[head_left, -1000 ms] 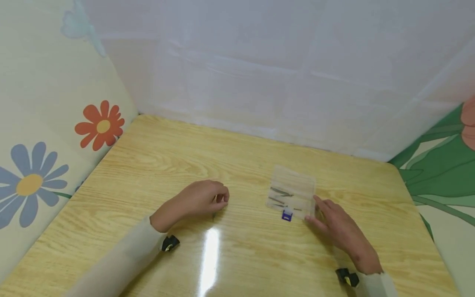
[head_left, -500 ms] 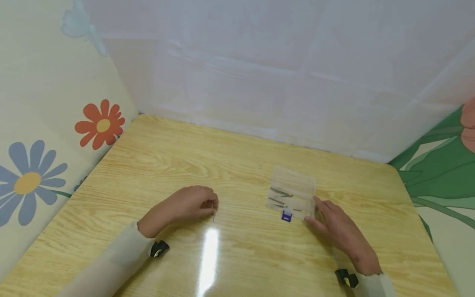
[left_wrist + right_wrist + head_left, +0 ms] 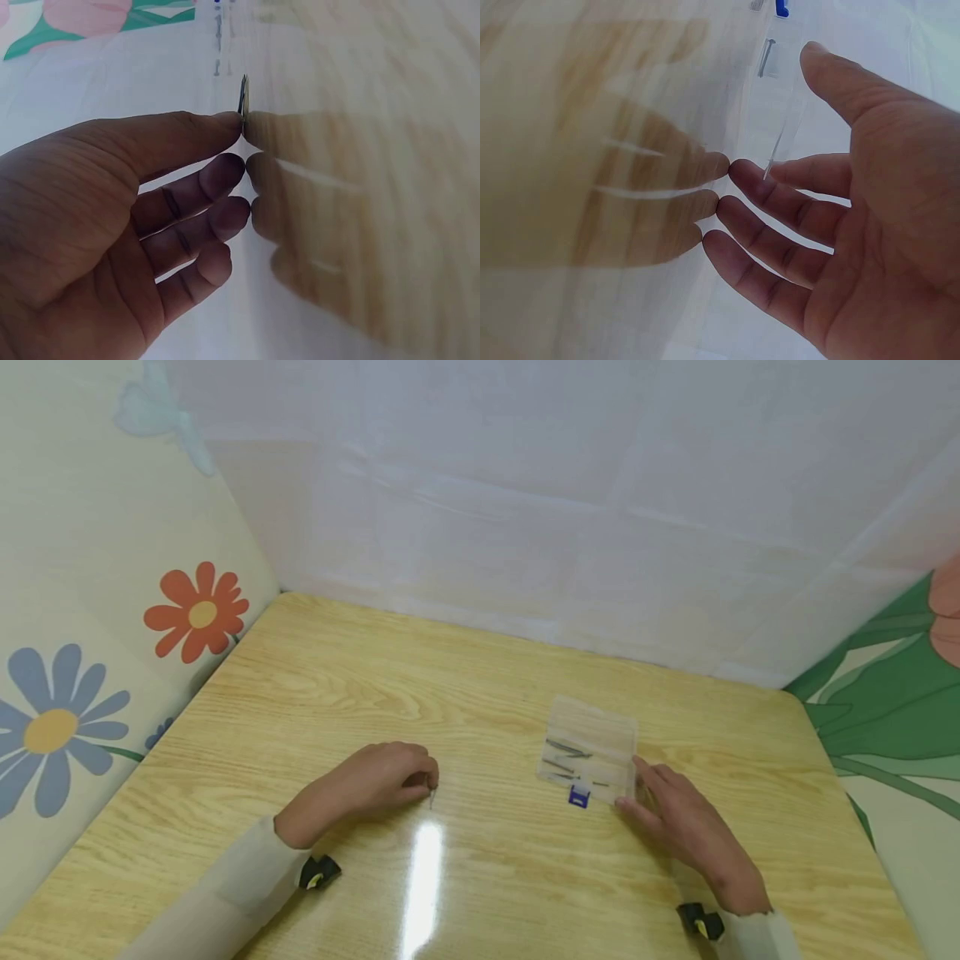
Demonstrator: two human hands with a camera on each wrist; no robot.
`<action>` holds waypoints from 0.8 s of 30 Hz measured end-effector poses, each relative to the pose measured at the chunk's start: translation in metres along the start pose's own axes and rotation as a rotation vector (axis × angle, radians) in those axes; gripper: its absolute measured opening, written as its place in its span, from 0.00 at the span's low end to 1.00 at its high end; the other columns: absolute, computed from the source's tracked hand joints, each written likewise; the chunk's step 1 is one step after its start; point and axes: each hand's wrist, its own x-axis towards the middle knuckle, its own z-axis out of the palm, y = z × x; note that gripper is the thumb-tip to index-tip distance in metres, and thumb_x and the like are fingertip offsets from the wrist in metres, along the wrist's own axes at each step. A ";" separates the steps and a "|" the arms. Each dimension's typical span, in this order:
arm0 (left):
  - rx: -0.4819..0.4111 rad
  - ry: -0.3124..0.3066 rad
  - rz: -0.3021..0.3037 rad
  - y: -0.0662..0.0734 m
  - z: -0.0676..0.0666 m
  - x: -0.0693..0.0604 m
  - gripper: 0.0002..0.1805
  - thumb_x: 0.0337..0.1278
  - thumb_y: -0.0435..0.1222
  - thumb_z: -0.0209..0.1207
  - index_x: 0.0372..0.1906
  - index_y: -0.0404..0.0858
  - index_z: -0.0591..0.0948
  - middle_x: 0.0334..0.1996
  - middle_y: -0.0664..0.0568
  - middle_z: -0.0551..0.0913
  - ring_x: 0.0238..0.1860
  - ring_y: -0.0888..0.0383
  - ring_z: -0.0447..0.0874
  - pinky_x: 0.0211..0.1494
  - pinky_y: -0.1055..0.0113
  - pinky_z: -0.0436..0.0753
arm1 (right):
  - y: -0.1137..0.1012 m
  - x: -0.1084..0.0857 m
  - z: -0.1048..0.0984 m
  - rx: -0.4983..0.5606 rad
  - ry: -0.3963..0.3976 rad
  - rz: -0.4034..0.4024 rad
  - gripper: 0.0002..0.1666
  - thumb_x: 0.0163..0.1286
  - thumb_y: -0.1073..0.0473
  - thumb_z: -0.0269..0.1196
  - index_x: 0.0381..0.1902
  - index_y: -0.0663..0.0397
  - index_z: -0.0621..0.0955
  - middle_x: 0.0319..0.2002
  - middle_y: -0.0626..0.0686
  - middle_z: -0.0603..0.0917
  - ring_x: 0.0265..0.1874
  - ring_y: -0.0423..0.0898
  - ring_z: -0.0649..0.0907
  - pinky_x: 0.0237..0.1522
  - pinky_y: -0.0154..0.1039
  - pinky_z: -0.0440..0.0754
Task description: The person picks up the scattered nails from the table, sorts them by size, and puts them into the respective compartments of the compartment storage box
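Note:
My left hand (image 3: 375, 781) rests low on the table and pinches a thin, pointed metal nail (image 3: 243, 96) between thumb and index finger. The nail's tip points out past the thumb, and its other end is hidden by the fingers. My right hand (image 3: 686, 814) lies at the right side of a clear plastic box (image 3: 592, 718), its relaxed thumb and index finger touching that side. The other fingertips of this hand (image 3: 900, 187) meet the tabletop. Inside the box are several thin metal pieces (image 3: 570, 748). A blue latch (image 3: 579, 796) sticks out at its front edge.
The glossy wood-grain table (image 3: 480, 877) reflects a bright strip of light. Behind it hangs a white cloth wall (image 3: 480, 510); flower-printed walls (image 3: 67, 568) stand at the sides. Both wrists carry small black devices (image 3: 320, 872).
My left hand has moved left and slightly toward me, away from the box, and the nail shows more below its fingers. The right hand and the box stay in place.

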 end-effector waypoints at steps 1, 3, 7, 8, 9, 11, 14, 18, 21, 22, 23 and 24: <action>0.002 0.002 0.004 0.000 0.000 0.000 0.07 0.64 0.30 0.65 0.34 0.47 0.84 0.27 0.65 0.74 0.28 0.67 0.70 0.32 0.69 0.76 | 0.000 0.000 0.000 0.000 0.000 0.000 0.45 0.76 0.43 0.62 0.76 0.69 0.63 0.63 0.72 0.74 0.61 0.70 0.75 0.60 0.66 0.72; 0.007 0.006 0.007 0.000 0.001 0.000 0.08 0.64 0.30 0.65 0.33 0.48 0.83 0.28 0.65 0.74 0.28 0.67 0.70 0.32 0.69 0.76 | 0.000 0.000 0.000 0.000 0.000 -0.001 0.45 0.75 0.43 0.62 0.76 0.69 0.63 0.63 0.72 0.74 0.61 0.70 0.75 0.60 0.66 0.72; 0.010 0.006 0.000 -0.001 0.002 0.001 0.10 0.65 0.31 0.63 0.31 0.50 0.81 0.29 0.65 0.74 0.29 0.67 0.70 0.32 0.69 0.75 | 0.000 0.000 0.001 0.002 -0.003 0.000 0.46 0.76 0.42 0.62 0.76 0.68 0.63 0.64 0.72 0.74 0.62 0.70 0.74 0.60 0.66 0.72; 0.007 0.007 0.000 -0.001 0.002 0.001 0.10 0.66 0.31 0.63 0.31 0.50 0.80 0.29 0.65 0.73 0.29 0.67 0.70 0.32 0.69 0.75 | 0.000 0.000 0.001 0.002 -0.004 0.003 0.46 0.76 0.42 0.62 0.76 0.68 0.63 0.64 0.72 0.73 0.62 0.70 0.74 0.60 0.66 0.71; 0.005 0.007 0.000 -0.001 0.003 0.001 0.11 0.66 0.31 0.63 0.30 0.50 0.79 0.28 0.65 0.73 0.29 0.67 0.69 0.31 0.69 0.74 | 0.000 0.000 0.001 0.004 -0.005 0.004 0.46 0.76 0.41 0.61 0.76 0.68 0.63 0.64 0.72 0.73 0.62 0.70 0.74 0.60 0.66 0.71; -0.001 0.008 0.004 -0.001 0.003 0.000 0.12 0.66 0.31 0.63 0.29 0.50 0.78 0.27 0.64 0.71 0.28 0.67 0.68 0.31 0.69 0.73 | 0.000 0.000 0.001 0.003 -0.008 0.007 0.46 0.76 0.41 0.61 0.76 0.68 0.63 0.64 0.72 0.73 0.62 0.70 0.74 0.60 0.66 0.71; -0.008 0.006 0.012 -0.002 0.004 0.000 0.13 0.66 0.31 0.62 0.28 0.50 0.76 0.25 0.63 0.69 0.28 0.67 0.66 0.30 0.70 0.71 | -0.001 0.000 0.001 0.000 -0.006 0.006 0.46 0.75 0.42 0.62 0.76 0.68 0.63 0.64 0.72 0.74 0.61 0.70 0.75 0.60 0.66 0.72; -0.005 0.002 0.019 -0.002 0.004 0.000 0.13 0.66 0.32 0.61 0.28 0.51 0.75 0.25 0.63 0.68 0.27 0.67 0.65 0.30 0.70 0.70 | -0.002 0.000 0.001 -0.010 0.012 -0.007 0.45 0.75 0.44 0.64 0.75 0.69 0.64 0.63 0.72 0.74 0.61 0.70 0.76 0.59 0.66 0.73; -0.004 0.006 0.027 -0.002 0.004 -0.001 0.13 0.65 0.31 0.61 0.28 0.50 0.75 0.25 0.63 0.68 0.27 0.67 0.65 0.30 0.70 0.70 | -0.004 0.000 0.001 -0.010 0.020 -0.015 0.45 0.75 0.44 0.64 0.75 0.69 0.65 0.62 0.72 0.75 0.60 0.70 0.76 0.59 0.66 0.73; -0.004 0.006 0.028 -0.002 0.003 -0.001 0.13 0.65 0.31 0.61 0.28 0.50 0.75 0.25 0.63 0.68 0.27 0.67 0.65 0.30 0.70 0.70 | -0.004 0.000 0.001 -0.008 0.019 -0.015 0.45 0.75 0.44 0.64 0.75 0.70 0.65 0.62 0.72 0.75 0.60 0.70 0.76 0.59 0.66 0.73; -0.006 0.005 0.029 -0.001 0.003 -0.001 0.13 0.65 0.31 0.61 0.28 0.50 0.75 0.25 0.63 0.68 0.27 0.67 0.65 0.30 0.70 0.70 | -0.004 0.000 0.001 -0.006 0.017 -0.014 0.45 0.75 0.44 0.64 0.75 0.70 0.65 0.62 0.73 0.75 0.60 0.70 0.76 0.59 0.66 0.73; -0.010 0.005 0.030 -0.001 0.003 -0.002 0.13 0.65 0.30 0.61 0.28 0.50 0.75 0.25 0.63 0.68 0.27 0.67 0.65 0.30 0.70 0.70 | -0.005 0.000 0.001 -0.005 0.013 -0.011 0.45 0.75 0.44 0.63 0.75 0.69 0.64 0.63 0.72 0.74 0.61 0.70 0.75 0.59 0.66 0.73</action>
